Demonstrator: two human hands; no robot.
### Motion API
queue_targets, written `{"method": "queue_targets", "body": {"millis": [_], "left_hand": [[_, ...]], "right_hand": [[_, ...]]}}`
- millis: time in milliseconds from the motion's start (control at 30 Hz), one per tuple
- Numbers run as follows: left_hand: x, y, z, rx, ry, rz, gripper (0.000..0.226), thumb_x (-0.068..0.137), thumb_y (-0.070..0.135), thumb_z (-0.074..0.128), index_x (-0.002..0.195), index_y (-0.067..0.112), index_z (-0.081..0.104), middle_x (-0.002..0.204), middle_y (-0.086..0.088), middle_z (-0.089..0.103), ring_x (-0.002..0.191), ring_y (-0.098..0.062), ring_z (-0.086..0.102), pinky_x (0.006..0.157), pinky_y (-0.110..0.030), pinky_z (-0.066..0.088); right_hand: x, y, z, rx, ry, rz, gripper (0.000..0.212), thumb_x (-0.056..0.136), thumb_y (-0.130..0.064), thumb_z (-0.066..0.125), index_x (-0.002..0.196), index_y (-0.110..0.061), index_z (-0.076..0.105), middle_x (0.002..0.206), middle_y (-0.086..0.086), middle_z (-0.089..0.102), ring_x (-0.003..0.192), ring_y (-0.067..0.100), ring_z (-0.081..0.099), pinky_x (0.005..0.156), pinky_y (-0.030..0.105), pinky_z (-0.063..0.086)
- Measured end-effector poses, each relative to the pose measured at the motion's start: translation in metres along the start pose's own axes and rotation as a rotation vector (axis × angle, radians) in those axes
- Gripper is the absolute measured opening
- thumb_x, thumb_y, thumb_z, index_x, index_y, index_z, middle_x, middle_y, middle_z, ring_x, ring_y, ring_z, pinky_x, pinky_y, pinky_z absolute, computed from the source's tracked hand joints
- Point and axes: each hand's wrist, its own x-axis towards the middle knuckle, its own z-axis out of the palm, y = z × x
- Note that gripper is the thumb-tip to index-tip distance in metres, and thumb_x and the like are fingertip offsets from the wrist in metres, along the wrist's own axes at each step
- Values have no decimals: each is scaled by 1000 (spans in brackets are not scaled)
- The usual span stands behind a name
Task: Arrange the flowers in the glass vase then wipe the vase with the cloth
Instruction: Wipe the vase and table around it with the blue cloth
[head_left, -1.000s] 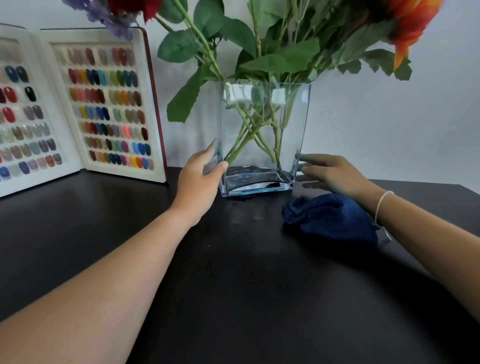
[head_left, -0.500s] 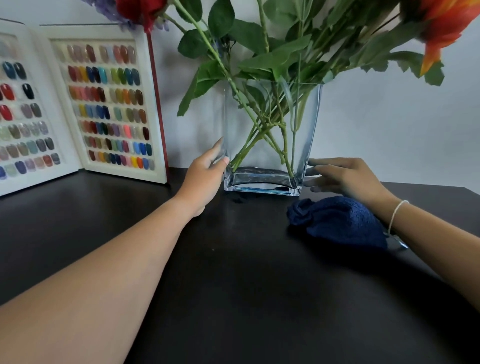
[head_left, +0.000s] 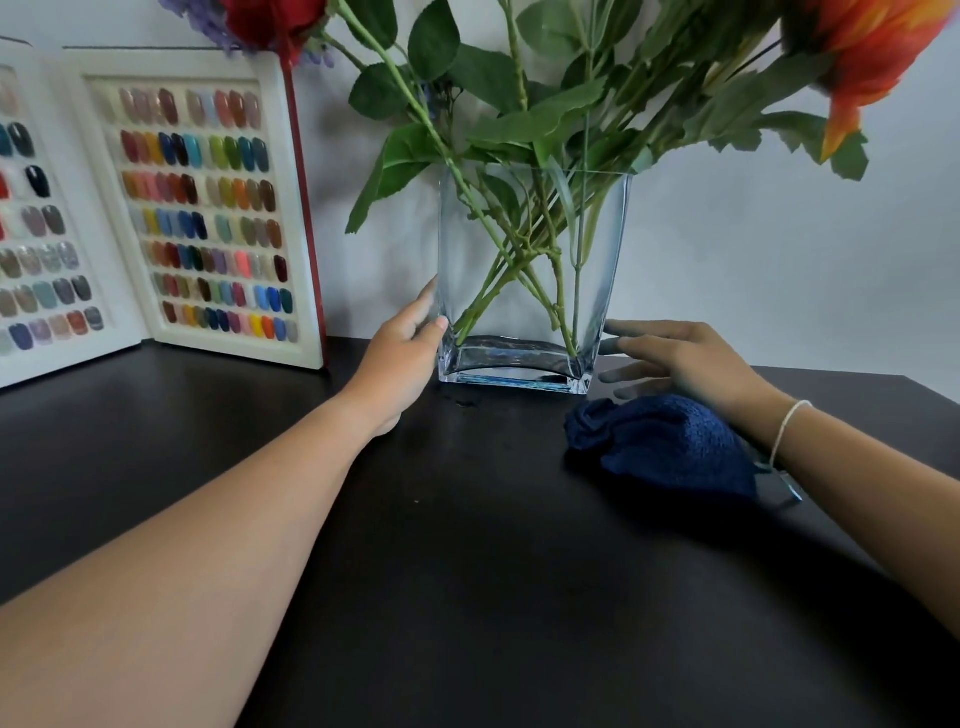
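Observation:
A clear rectangular glass vase (head_left: 597, 270) stands at the back of the black table (head_left: 467, 571), holding several green-stemmed flowers (head_left: 524, 124) with red and orange blooms at the top edge. My left hand (head_left: 402, 353) rests against the vase's lower left side, thumb and fingers touching the glass. To the right of the vase's base, my right hand (head_left: 680, 358) is spread open, fingertips near the glass, holding nothing. A crumpled dark blue cloth (head_left: 665, 447) lies on the table just below my right hand.
An open white display book of coloured nail samples (head_left: 202, 208) stands against the wall at back left. A plain grey wall runs behind the vase. The table's right edge slants away at far right.
The vase has turned so its wide face is toward me. Both hands have stayed at its sides, and the view has shifted slightly.

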Motion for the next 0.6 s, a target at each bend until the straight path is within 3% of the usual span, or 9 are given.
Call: {"method": "queue_targets", "body": {"millis": [100,200,333,400,467,533,600], "left_hand": [[-1,0,1,6,0,18,49,95,16,39,140,31,26,150,8,29,137,-13,29,112,-44,28],[-3,0,2,26,10,32,49,95,14,39,140,30,26,150,7,29,136,-13,30,112,-44,29],[-5,2,2,32,18,31,49,95,14,40,141,26,28,149,5,31,135,-15,32,111,-45,31],[-6,4,2,46,13,28,49,95,15,40,141,26,28,149,4,31,135,-15,33,110,-45,32],[-7,6,-2,138,-17,38,49,95,18,39,141,28,26,149,3,33,134,-16,34,110,-43,32],[-11,6,-9,336,-37,68,49,95,22,40,141,31,26,140,1,47,125,-15,45,106,-28,34],[-18,7,-20,548,-50,103,49,94,24,41,140,33,29,119,3,62,101,-12,57,85,-13,37]], "right_hand": [[-4,-10,-7,-203,-80,65,26,85,-28,55,110,-34,58,110,-4,68,87,18,69,87,42,52],[-13,-30,-9,-560,-163,80,44,81,-49,54,122,-33,52,120,-10,59,103,11,58,86,28,43],[-36,-45,-3,-851,-359,137,62,67,-66,54,123,-42,40,121,-9,52,111,15,48,95,32,35],[-46,-40,4,-928,-404,106,62,67,-62,60,121,-44,37,113,-13,52,104,12,49,89,29,36],[-51,-33,11,-980,-346,-17,54,71,-51,65,118,-43,40,108,-15,49,98,10,50,85,26,39],[-52,-28,15,-931,-276,-110,43,74,-39,67,112,-42,46,107,-14,52,96,9,52,86,25,42],[-51,-26,18,-866,-243,-139,36,75,-33,68,107,-41,52,108,-12,57,97,10,54,87,26,44]]}}
